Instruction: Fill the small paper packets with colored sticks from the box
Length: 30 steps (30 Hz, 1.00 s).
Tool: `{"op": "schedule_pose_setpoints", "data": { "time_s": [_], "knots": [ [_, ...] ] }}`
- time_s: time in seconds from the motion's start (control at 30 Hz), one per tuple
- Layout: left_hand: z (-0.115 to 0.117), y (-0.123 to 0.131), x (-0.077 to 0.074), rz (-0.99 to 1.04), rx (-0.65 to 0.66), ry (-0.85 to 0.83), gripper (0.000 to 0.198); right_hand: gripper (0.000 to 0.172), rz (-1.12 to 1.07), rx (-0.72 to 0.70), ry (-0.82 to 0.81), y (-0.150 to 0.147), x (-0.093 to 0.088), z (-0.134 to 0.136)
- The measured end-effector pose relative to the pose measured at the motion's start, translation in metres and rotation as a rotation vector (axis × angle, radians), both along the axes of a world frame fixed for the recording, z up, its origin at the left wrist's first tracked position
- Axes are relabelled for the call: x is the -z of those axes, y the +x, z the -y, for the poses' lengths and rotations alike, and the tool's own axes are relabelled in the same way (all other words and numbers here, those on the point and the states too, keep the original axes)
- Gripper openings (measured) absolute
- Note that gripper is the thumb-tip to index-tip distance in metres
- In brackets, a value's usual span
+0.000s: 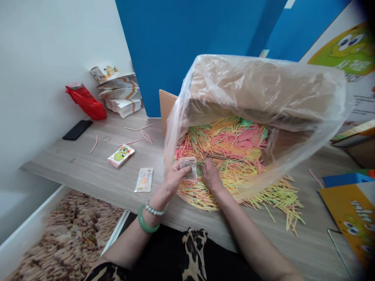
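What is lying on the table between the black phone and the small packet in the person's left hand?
In the head view, a stack of packets, one flat packet and loose pink sticks lie between phone and held packet.

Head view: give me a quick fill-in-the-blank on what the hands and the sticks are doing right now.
1. The left hand holds a small ____ packet over the sticks.
2. The right hand rests on the pile of coloured ____ spilling from the plastic bag.
3. The green bangle sits on the ____ wrist.
4. The black phone lies beside the ____ bag.

Missing words: paper; sticks; left; red
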<state>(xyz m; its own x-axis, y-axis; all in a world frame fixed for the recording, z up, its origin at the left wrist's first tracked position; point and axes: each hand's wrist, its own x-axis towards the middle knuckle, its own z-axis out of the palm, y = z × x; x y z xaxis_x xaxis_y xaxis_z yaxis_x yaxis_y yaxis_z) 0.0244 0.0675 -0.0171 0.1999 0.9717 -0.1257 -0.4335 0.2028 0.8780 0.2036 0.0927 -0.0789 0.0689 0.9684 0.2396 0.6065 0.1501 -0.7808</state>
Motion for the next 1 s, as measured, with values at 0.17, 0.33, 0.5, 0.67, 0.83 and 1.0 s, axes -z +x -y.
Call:
{"op": "schedule_pose_setpoints", "data": {
  "time_s": [0.17, 0.33, 0.5, 0.67, 0.83, 1.0],
  "knots": [
    [0.002, -0.003, -0.004, 0.024, 0.003, -0.018, 0.030, 0.011, -0.394, 0.102, 0.038, 0.004, -0.009, 0.001],
    [0.001, 0.000, -0.004, 0.007, -0.037, -0.045, 0.031, 0.014, -0.660, -0.011, 0.005, 0.005, -0.018, 0.009],
    [0.000, 0.006, 0.002, -0.016, -0.038, -0.055, 0.030, 0.012, -0.374, 0.021, -0.060, 0.002, -0.014, 0.018],
    [0.005, 0.007, 0.006, 0.006, 0.027, -0.100, 0.037, 0.013, -0.416, -0.032, -0.072, 0.003, -0.013, 0.017],
    [0.008, 0.012, 0.004, -0.007, 0.114, -0.123, 0.045, 0.020, -0.655, 0.011, -0.060, 0.008, -0.021, 0.016],
    [0.004, 0.017, 0.005, -0.093, 0.052, -0.110, 0.035, 0.014, -0.769, -0.014, 0.022, 0.015, -0.044, 0.017]
  ]
}}
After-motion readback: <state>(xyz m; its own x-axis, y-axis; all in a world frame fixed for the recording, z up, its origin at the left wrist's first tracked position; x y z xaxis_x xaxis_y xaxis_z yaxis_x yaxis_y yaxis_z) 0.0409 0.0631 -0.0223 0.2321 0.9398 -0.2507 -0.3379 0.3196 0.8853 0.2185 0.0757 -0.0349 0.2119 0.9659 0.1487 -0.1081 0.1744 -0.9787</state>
